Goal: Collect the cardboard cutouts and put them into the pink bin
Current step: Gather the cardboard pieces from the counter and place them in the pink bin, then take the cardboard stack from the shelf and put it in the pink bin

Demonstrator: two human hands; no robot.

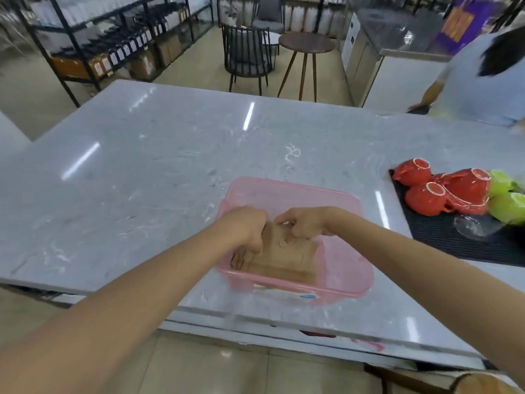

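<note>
A translucent pink bin (345,260) stands on the grey marble counter near its front edge. Inside it lies a stack of brown cardboard cutouts (289,258), leaning toward the bin's left half. Both my hands reach down into the bin. My left hand (246,231) grips the stack's left edge with curled fingers. My right hand (302,225) pinches the stack's top edge from above. The lower part of the cutouts is seen through the bin's front wall. How many cutouts there are cannot be told.
A black mat (454,240) at the right holds upturned red cups (426,199), green cups (507,207) and a glass. Another person (477,89) stands at the counter's far right. A chair (247,56) and a round stool table (305,44) stand beyond the counter.
</note>
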